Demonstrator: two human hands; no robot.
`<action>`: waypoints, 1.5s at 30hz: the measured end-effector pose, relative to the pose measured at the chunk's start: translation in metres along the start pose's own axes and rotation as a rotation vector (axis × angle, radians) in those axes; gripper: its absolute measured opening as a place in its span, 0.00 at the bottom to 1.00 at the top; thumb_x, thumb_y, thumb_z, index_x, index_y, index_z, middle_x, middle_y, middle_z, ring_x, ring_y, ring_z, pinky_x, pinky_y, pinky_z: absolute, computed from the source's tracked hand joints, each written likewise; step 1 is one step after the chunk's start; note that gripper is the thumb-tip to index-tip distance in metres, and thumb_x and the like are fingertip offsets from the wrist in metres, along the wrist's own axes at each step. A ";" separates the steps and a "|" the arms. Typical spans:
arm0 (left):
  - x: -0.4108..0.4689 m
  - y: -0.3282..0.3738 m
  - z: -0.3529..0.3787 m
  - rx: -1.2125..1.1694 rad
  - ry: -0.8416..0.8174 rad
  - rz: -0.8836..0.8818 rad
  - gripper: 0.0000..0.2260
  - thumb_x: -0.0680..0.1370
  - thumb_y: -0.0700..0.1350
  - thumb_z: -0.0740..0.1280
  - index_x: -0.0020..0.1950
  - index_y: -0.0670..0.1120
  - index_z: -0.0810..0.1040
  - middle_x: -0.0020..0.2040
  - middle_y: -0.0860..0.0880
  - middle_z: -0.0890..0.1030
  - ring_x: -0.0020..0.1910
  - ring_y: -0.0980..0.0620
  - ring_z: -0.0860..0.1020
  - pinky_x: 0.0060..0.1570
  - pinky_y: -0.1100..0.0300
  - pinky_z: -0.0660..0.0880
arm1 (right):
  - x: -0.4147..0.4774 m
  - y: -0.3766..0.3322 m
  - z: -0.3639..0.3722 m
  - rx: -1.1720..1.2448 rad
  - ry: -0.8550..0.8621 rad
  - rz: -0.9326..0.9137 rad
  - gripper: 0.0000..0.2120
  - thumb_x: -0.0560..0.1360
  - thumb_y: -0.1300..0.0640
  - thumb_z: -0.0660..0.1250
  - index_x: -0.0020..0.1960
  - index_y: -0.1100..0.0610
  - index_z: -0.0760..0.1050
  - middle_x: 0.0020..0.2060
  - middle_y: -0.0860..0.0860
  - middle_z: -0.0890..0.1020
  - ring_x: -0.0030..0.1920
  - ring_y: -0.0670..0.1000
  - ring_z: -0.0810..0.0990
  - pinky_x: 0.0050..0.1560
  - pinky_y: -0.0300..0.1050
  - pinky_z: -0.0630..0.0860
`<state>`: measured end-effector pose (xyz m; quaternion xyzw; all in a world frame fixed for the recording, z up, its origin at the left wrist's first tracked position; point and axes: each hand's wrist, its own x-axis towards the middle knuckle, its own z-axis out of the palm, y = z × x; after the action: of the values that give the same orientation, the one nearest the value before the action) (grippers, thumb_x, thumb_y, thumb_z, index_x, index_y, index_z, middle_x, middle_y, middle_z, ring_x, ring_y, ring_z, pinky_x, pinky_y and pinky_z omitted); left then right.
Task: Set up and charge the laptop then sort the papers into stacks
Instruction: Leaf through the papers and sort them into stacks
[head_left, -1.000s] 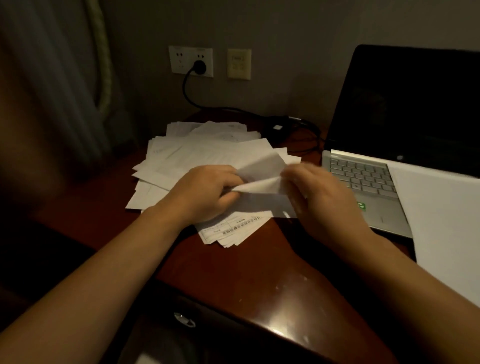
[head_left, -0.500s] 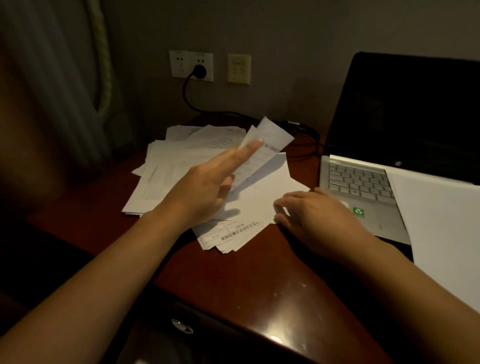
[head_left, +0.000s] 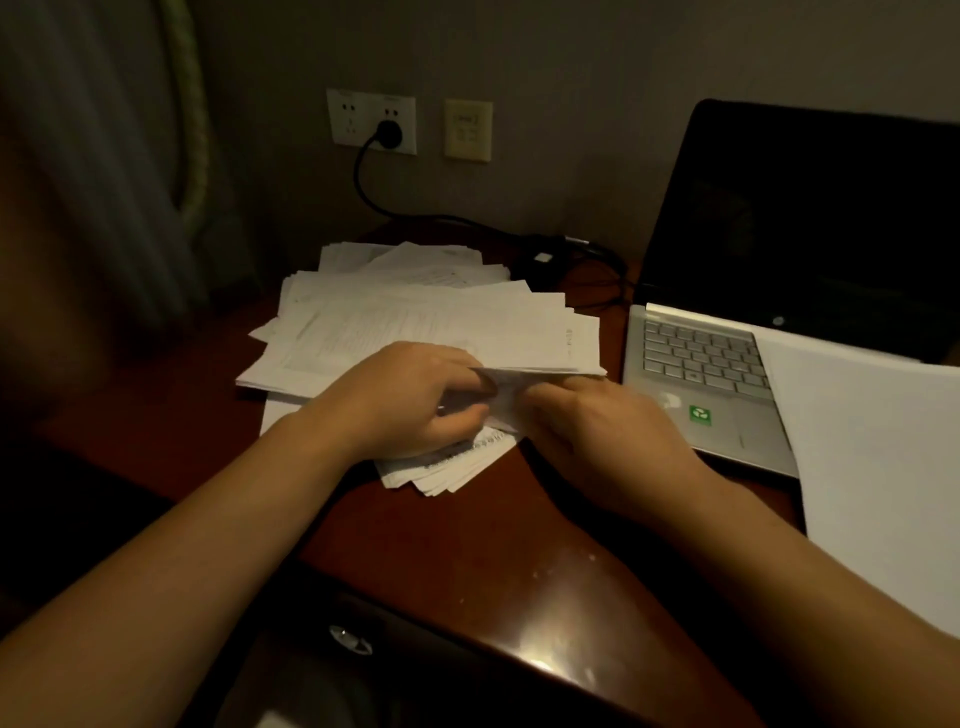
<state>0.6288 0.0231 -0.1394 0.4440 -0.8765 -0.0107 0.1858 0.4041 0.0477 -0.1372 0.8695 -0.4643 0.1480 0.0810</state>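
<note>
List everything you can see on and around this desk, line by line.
papers: one loose pile, white, middle of the desk
laptop: one, silver with dark screen, open, right of the papers
sheet: one, white, lying over the laptop's right side
socket: one, white, on the wall
cable: one, black, plugged into the socket, running towards the laptop
switch plate: one, cream, right of the socket
desk: one, red-brown
curtain: one, grey, left
left hand: grips papers at the pile's near edge
right hand: grips the same papers
</note>
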 end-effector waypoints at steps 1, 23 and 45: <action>-0.001 0.000 -0.001 -0.002 0.007 -0.002 0.19 0.78 0.57 0.62 0.62 0.51 0.83 0.54 0.55 0.82 0.47 0.56 0.78 0.45 0.54 0.79 | 0.000 0.002 0.000 0.023 0.031 0.023 0.13 0.79 0.45 0.62 0.61 0.48 0.76 0.52 0.50 0.80 0.50 0.53 0.79 0.40 0.43 0.73; 0.000 0.000 0.000 -0.016 -0.025 -0.018 0.23 0.76 0.66 0.66 0.66 0.55 0.80 0.56 0.57 0.79 0.49 0.57 0.75 0.45 0.57 0.77 | 0.000 0.007 -0.005 0.137 -0.122 -0.052 0.25 0.80 0.44 0.61 0.75 0.47 0.61 0.70 0.47 0.70 0.51 0.48 0.78 0.48 0.43 0.77; 0.001 -0.001 -0.005 0.029 0.360 0.010 0.19 0.80 0.38 0.64 0.70 0.52 0.74 0.56 0.51 0.76 0.45 0.56 0.74 0.39 0.70 0.71 | 0.006 0.006 0.006 0.127 -0.083 -0.033 0.15 0.84 0.45 0.53 0.68 0.45 0.71 0.66 0.45 0.75 0.55 0.50 0.78 0.53 0.48 0.79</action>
<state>0.6303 0.0225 -0.1345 0.4368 -0.8314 0.0823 0.3335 0.4031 0.0379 -0.1404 0.8859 -0.4423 0.1396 0.0087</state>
